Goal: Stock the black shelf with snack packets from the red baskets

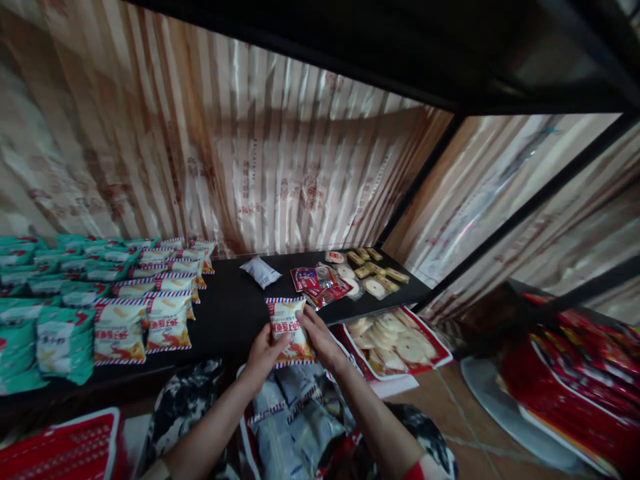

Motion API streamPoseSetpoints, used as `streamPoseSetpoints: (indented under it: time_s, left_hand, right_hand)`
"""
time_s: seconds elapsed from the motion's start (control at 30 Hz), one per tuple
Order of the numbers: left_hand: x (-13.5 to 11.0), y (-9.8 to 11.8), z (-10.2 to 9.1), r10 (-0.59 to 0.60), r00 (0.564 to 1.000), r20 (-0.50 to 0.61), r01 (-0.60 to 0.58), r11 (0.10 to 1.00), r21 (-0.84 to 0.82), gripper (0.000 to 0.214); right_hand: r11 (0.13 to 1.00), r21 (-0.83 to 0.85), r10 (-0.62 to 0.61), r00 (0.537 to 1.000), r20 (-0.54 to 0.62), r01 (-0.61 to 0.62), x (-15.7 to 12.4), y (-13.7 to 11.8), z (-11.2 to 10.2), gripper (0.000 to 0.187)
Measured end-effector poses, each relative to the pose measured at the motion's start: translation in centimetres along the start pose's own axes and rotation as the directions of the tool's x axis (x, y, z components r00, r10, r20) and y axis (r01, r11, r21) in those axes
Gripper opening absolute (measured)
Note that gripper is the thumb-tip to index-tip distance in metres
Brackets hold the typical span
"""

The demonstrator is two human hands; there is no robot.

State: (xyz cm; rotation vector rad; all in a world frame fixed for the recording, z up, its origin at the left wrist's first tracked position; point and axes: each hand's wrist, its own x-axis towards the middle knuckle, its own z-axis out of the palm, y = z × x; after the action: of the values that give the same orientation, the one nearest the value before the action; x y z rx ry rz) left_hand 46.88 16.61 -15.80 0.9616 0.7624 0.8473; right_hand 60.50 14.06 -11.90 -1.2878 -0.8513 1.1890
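Observation:
Between my two hands is a white and orange snack bag with red print and a striped red-and-blue edge. My left hand grips its left side, the thumb lying on the front. The fingers of my right hand press along its right edge. Below the hands, a basket between my knees holds several similar snack bags, mostly showing pale backs. At the left of the black shelf, matching snack bags stand in rows beside teal snack bags.
A silvery packet lies alone on the shelf. Red packets and small yellow packs lie farther right. A tray of round pale crackers sits below the shelf edge. Red baskets flank me; a dark upper shelf hangs overhead.

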Motion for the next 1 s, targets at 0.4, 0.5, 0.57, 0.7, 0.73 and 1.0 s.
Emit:
streamPoseSetpoints:
  time_s: [0.4, 0.5, 0.57, 0.7, 0.73, 1.0]
  left_hand:
    - [9.4, 6.1, -5.4, 0.281, 0.886, -0.367, -0.035, 0.832, 0.554, 0.058]
    - [11.1, 7.8, -6.3, 0.338, 0.829, -0.446, 0.023, 0.776, 0.631, 0.053]
    - [11.9, 8.4, -6.9, 0.381, 0.790, -0.481, 0.051, 0.741, 0.670, 0.047]
    - [13.2, 8.3, -8.4, 0.418, 0.741, -0.525, 0.093, 0.712, 0.696, 0.047]
    - [13.5, 8.1, -8.9, 0.396, 0.745, -0.537, 0.116, 0.715, 0.689, 0.048]
    - [17.0, 6.8, -12.2, 0.294, 0.775, -0.560, 0.162, 0.764, 0.624, 0.042]
  right_hand:
    - [0.993, 0.026, -0.115, 0.985, 0.129, 0.113, 10.7, -1.5, 6.5, 0.045]
    - [0.994, 0.040, -0.106, 0.985, 0.134, 0.102, 14.3, -1.6, 8.6, 0.047]
    - [0.994, 0.052, -0.104, 0.984, 0.144, 0.097, 16.7, -1.3, 9.8, 0.051]
    - [0.997, 0.045, -0.074, 0.988, 0.137, 0.068, 20.7, 0.3, 11.7, 0.054]
    - [0.998, 0.033, -0.063, 0.989, 0.131, 0.059, 21.4, 0.8, 12.0, 0.052]
    - [0.999, 0.047, -0.021, 0.974, 0.227, 0.011, 23.4, 3.9, 12.0, 0.048]
